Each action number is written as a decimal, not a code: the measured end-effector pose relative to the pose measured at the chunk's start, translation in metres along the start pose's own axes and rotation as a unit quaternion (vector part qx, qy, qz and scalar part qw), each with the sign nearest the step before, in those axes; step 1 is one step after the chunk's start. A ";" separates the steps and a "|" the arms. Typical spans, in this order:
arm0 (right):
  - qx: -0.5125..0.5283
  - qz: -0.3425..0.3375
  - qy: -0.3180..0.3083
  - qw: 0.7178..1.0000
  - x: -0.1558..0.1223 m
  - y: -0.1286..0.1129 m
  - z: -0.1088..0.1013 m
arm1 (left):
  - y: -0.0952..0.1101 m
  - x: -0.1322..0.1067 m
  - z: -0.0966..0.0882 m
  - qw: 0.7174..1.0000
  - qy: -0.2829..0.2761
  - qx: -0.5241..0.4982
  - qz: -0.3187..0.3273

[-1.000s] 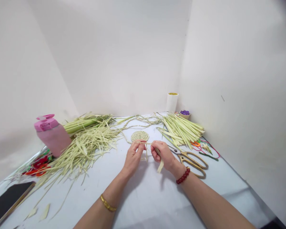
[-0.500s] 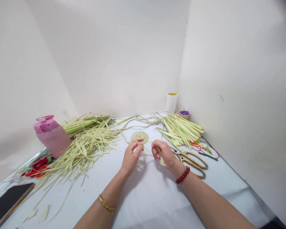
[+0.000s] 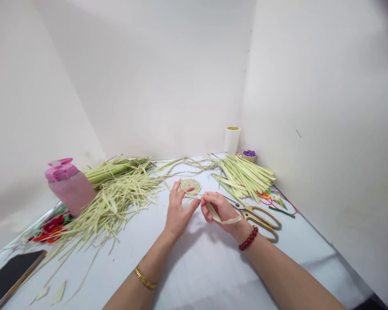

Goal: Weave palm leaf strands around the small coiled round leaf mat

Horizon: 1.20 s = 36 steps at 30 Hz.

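Left hand (image 3: pixel 177 215): spread, thumb out; right hand (image 3: pixel 222 209): pinching strip (image 3: pixel 229 221), free end trailing toward bracelet (image 3: pixel 248 238); coil (image 3: pixel 194 185): flat on table (image 3: pixel 200 275), just beyond left hand, partly hidden behind its fingers

A pale, flat strip of plant fibre (image 3: pixel 217 218) is held up at the centre of the frame, narrow at its upper end, curving down and then bending rightward into a loose, wider tail. Just above and left of it, a round, pale green woven coil (image 3: pixel 194 186) lies flat, partly hidden along its near left edge.
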State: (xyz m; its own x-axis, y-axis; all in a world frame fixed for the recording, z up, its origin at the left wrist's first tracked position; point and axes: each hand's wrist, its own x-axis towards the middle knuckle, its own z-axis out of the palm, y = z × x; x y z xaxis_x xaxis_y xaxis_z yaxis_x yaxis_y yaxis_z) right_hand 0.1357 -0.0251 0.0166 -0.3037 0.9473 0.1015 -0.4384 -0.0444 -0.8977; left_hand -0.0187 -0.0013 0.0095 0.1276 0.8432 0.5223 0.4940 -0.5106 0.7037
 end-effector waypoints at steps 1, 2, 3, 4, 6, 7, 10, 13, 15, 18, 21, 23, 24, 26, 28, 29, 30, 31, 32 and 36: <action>-0.002 0.000 -0.008 1.000 0.000 0.000 0.000 | -0.002 0.000 0.001 1.000 -0.001 0.003 -0.003; -0.001 -0.001 -0.008 1.000 0.000 -0.001 0.000 | -0.005 0.001 0.002 1.000 0.005 0.001 -0.014; 0.001 -0.003 0.000 1.000 0.001 -0.001 0.000 | -0.007 0.002 0.003 0.999 0.016 -0.008 -0.035; -0.001 -0.007 0.015 1.000 0.002 0.000 0.000 | -0.008 0.003 0.002 0.997 0.032 -0.024 -0.065; -0.025 -0.022 0.059 0.998 0.006 0.002 -0.003 | -0.010 0.005 0.000 0.988 0.070 -0.056 -0.128; -0.046 -0.032 0.083 0.995 0.009 0.004 -0.006 | -0.009 0.005 -0.001 0.983 0.084 -0.061 -0.149; -0.088 -0.055 0.120 0.987 0.015 0.010 -0.012 | -0.002 0.003 -0.002 0.986 0.053 -0.057 -0.149; -0.093 -0.062 0.116 0.987 0.015 0.012 -0.014 | 0.007 -0.003 0.002 0.981 -0.074 -0.102 -0.147; -0.117 -0.074 0.122 0.983 0.012 0.011 -0.011 | 0.011 -0.005 0.006 0.965 -0.140 -0.151 -0.162; -0.155 -0.101 0.144 0.972 0.009 0.007 -0.007 | 0.012 -0.006 0.010 0.942 -0.178 -0.215 -0.185; -0.158 -0.109 0.166 0.967 0.009 0.006 -0.006 | 0.010 -0.006 0.011 0.915 -0.222 -0.262 -0.212; -0.158 -0.114 0.185 0.963 0.011 0.006 -0.008 | 0.008 -0.007 0.010 0.897 -0.262 -0.275 -0.228; -0.161 -0.118 0.195 0.960 0.012 0.007 -0.010 | 0.007 -0.007 0.011 0.891 -0.275 -0.275 -0.234; -0.167 -0.126 0.213 0.954 0.014 0.008 -0.013 | 0.006 -0.008 0.011 0.889 -0.282 -0.268 -0.241; -0.169 -0.130 0.225 0.951 0.015 0.009 -0.016 | 0.005 -0.008 0.012 0.890 -0.276 -0.265 -0.247; -0.169 -0.129 0.226 0.951 0.015 0.009 -0.017 | 0.005 -0.007 0.012 0.891 -0.268 -0.267 -0.251; -0.168 -0.125 0.223 0.952 0.015 0.010 -0.018 | 0.005 -0.006 0.013 0.893 -0.257 -0.270 -0.254; -0.170 -0.115 0.214 0.955 0.014 0.010 -0.018 | 0.005 -0.006 0.013 0.896 -0.240 -0.273 -0.256; -0.176 -0.101 0.200 0.959 0.014 0.011 -0.017 | 0.005 -0.005 0.013 0.900 -0.218 -0.275 -0.258; -0.239 -0.034 0.128 0.962 0.012 0.016 -0.012 | 0.003 -0.002 0.012 0.917 -0.137 -0.273 -0.257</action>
State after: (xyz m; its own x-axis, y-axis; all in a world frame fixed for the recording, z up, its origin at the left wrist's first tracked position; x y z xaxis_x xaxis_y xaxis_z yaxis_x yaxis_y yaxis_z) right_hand 0.1349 -0.0112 -0.0020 -0.0428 0.9927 0.1126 0.0083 0.1130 -0.9936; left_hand -0.0069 -0.0026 0.0044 0.2473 0.9683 -0.0344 0.0554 0.0214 0.9982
